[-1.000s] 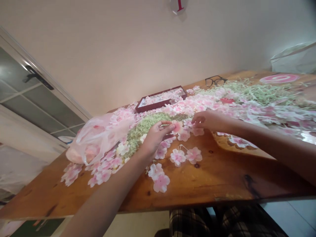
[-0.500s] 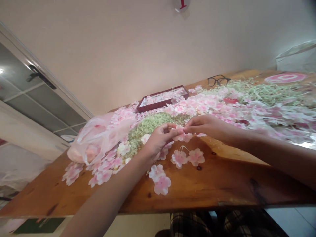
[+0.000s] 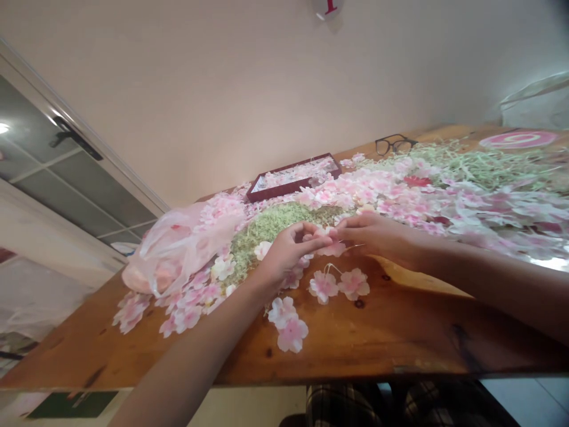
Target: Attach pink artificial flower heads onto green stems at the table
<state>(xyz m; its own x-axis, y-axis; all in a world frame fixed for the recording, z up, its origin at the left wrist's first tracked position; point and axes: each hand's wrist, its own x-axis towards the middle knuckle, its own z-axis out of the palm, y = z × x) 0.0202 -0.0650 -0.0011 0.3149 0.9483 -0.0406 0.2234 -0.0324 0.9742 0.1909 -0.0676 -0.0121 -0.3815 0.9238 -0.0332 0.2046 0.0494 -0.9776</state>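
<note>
Just above the table, my left hand [image 3: 291, 249] pinches a pale pink artificial flower [image 3: 332, 248] between thumb and fingers. From the other side, the closed fingertips of my right hand [image 3: 373, 237] meet the same flower and partly cover it. A thin pale strand [image 3: 355, 245] sticks out beneath my right fingers. Nearer to me lies a pair of pink flowers [image 3: 338, 284] joined by a white stem. Two more flowers [image 3: 288, 325], one whitish and one pink, rest close to the table's front edge.
Beyond my hands are a green shredded heap [image 3: 278, 220], a dark red box [image 3: 284, 188] holding flowers, and eyeglasses [image 3: 395, 145]. A plastic bag [image 3: 164, 252] of pink flowers sits left. Many loose flowers [image 3: 413, 204] and green strands [image 3: 493, 166] cover the right side of the wooden table [image 3: 400, 338].
My right hand has shifted slightly right and down, its fingertips lower on the flower. A thin strand now shows below them. My left hand stays nearly still, keeping its pinch.
</note>
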